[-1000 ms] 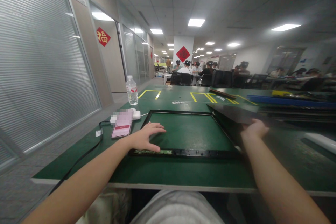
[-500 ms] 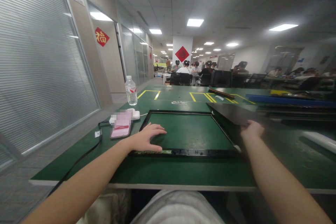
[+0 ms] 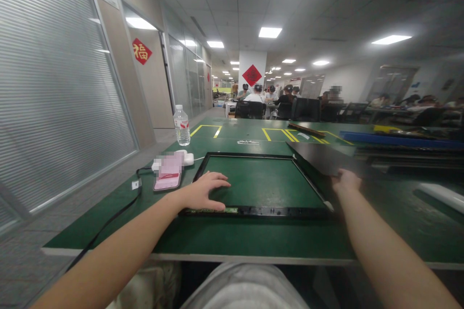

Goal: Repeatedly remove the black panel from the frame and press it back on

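Note:
A black rectangular frame point(image 3: 250, 156) lies flat on the green table, its middle open to the tabletop. My left hand point(image 3: 207, 190) rests over the frame's left front corner, fingers spread. Its thumb lies at a narrow green circuit board strip point(image 3: 232, 210) on the front bar. My right hand point(image 3: 347, 181) is closed on the near edge of a thin dark panel point(image 3: 319, 157), which is tilted beside the frame's right side. The panel's right end blurs into the dark background. Small white pieces show at the frame's right corners.
A pink-screened phone point(image 3: 167, 178) and white charger point(image 3: 187, 158) lie left of the frame, a water bottle point(image 3: 181, 126) behind them. A black cable point(image 3: 112, 222) crosses the table's left edge. On the right are a white bar point(image 3: 442, 195) and a long blue strip point(image 3: 398, 138). People sit farther back.
My right hand and the dark panel have shifted very slightly. My left hand keeps its place on the frame.

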A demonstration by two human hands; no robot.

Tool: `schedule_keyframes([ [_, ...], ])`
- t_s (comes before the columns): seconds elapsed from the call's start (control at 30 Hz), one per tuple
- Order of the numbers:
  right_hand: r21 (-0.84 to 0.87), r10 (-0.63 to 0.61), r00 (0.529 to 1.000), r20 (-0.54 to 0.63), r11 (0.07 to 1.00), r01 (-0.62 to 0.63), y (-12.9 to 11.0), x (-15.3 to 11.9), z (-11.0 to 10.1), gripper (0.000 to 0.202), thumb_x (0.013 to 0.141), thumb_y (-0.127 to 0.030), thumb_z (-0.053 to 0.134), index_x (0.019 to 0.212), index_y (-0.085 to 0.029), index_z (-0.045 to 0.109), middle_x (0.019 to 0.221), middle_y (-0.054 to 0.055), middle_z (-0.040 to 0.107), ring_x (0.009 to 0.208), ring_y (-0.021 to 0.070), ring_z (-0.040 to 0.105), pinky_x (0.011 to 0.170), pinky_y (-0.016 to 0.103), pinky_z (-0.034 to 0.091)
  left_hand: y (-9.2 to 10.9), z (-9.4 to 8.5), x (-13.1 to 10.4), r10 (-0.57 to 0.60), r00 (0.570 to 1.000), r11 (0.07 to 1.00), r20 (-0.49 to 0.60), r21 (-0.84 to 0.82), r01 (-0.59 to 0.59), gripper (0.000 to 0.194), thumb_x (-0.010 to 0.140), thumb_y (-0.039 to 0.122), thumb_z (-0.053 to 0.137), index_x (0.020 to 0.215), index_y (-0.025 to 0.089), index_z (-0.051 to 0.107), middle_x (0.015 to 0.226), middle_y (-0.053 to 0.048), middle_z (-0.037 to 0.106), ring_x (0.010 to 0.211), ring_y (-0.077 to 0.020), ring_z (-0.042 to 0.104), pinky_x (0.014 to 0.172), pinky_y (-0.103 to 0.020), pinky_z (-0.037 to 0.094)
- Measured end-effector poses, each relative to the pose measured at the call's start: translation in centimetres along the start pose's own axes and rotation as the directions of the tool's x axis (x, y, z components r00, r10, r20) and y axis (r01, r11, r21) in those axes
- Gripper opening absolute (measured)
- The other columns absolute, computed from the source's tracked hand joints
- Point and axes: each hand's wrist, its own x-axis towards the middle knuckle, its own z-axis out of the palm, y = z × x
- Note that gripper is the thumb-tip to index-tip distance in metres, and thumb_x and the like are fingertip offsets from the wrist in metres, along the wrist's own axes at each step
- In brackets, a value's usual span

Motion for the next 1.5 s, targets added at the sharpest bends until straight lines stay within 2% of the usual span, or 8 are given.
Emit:
schedule_keyframes([
  [0.13, -0.021, 0.039, 0.999, -0.012, 0.999, -0.039, 0.1, 0.8, -0.3, 0.036, 0.061, 0.008, 0.054, 0.085, -0.019, 0.053, 0.086, -0.004, 0.061, 0.07, 0.0096, 0.061, 0.067, 0.028, 0.06, 0.0, -0.1, -0.1, 0.002, 1.0, 1.0, 0.013, 0.001, -0.002, 0.064, 0.075, 0.056, 0.076, 0.13, 0.024, 0.064, 0.142, -0.015, 0.054, 0.133, -0.0351, 0.047, 0.112, -0.05, 0.034],
  [0.27, -0.047, 0.122, 0.992, 0.046, 0.992, -0.12, 0.2, 2.2, -0.7, 0.035, 0.061, 0.009, 0.053, 0.082, -0.019, 0.055, 0.082, -0.003, 0.061, 0.068, 0.011, 0.062, 0.075, 0.033, 0.061, 0.4, -0.3, -0.2, -0.001, 0.999, 1.0, 0.053, -0.026, 0.002, 0.063, 0.08, 0.056, 0.072, 0.133, 0.024, 0.061, 0.146, -0.014, 0.051, 0.135, -0.0331, 0.045, 0.113, -0.048, 0.035],
  [0.5, -0.055, 0.224, 0.973, 0.057, 0.974, -0.221, 0.4, 3.6, -0.8, 0.037, 0.068, 0.008, 0.052, 0.092, -0.02, 0.058, 0.086, -0.001, 0.064, 0.068, 0.0111, 0.064, 0.072, 0.033, 0.062, 1.1, -0.1, -0.1, 0.012, 0.998, 1.0, 0.069, -0.029, -0.01, 0.061, 0.082, 0.055, 0.069, 0.133, 0.023, 0.06, 0.144, -0.014, 0.053, 0.135, -0.0321, 0.047, 0.113, -0.046, 0.036],
  [0.63, -0.052, 0.224, 0.971, 0.08, 0.974, -0.22, 0.5, 3.9, -0.8, 0.034, 0.071, 0.005, 0.056, 0.095, -0.02, 0.059, 0.09, -0.001, 0.066, 0.068, 0.0109, 0.065, 0.072, 0.032, 0.062, 1.1, -0.1, 0.0, 0.008, 0.997, 1.0, 0.072, -0.013, -0.007, 0.06, 0.083, 0.054, 0.068, 0.133, 0.021, 0.061, 0.143, -0.015, 0.053, 0.134, -0.0327, 0.047, 0.113, -0.047, 0.036],
  [0.83, -0.034, 0.197, 0.962, 0.191, 0.98, -0.194, 0.9, 4.6, -0.9, 0.032, 0.073, 0.001, 0.061, 0.098, -0.019, 0.06, 0.09, 0.0, 0.067, 0.064, 0.0111, 0.064, 0.069, 0.033, 0.063, 1.1, 0.1, 0.1, 0.022, 0.997, 0.999, 0.079, 0.027, -0.025, 0.063, 0.085, 0.059, 0.064, 0.136, 0.022, 0.059, 0.142, -0.014, 0.055, 0.132, -0.0319, 0.049, 0.111, -0.046, 0.037],
  [1.2, -0.062, 0.234, 0.958, 0.166, 0.972, -0.226, 0.9, 4.9, -0.9, 0.035, 0.073, 0.005, 0.054, 0.098, -0.019, 0.06, 0.091, 0.001, 0.068, 0.067, 0.011, 0.065, 0.071, 0.031, 0.063, 1.1, 0.4, 0.2, 0.017, 0.998, 0.998, 0.062, 0.064, -0.021, 0.069, 0.083, 0.059, 0.066, 0.139, 0.02, 0.056, 0.142, -0.016, 0.054, 0.132, -0.032, 0.049, 0.112, -0.046, 0.037],
  [1.37, -0.065, 0.248, 0.962, 0.11, 0.968, -0.242, 0.7, 4.6, -0.8, 0.039, 0.071, 0.008, 0.051, 0.097, -0.019, 0.06, 0.089, 0.0, 0.067, 0.068, 0.0107, 0.065, 0.074, 0.029, 0.062, 1.2, 0.4, 0.2, 0.014, 0.998, 0.997, 0.055, 0.074, -0.018, 0.068, 0.083, 0.061, 0.064, 0.139, 0.022, 0.056, 0.142, -0.015, 0.054, 0.132, -0.0321, 0.048, 0.111, -0.046, 0.037],
  [1.5, -0.074, 0.229, 0.966, 0.12, 0.972, -0.221, 0.7, 4.3, -0.8, 0.041, 0.07, 0.005, 0.053, 0.101, -0.02, 0.059, 0.091, 0.001, 0.067, 0.072, 0.0133, 0.067, 0.075, 0.032, 0.063, 1.2, 0.4, 0.2, 0.01, 0.998, 0.995, 0.06, 0.096, -0.016, 0.068, 0.083, 0.061, 0.064, 0.138, 0.022, 0.057, 0.143, -0.015, 0.054, 0.133, -0.0327, 0.048, 0.111, -0.047, 0.037],
])
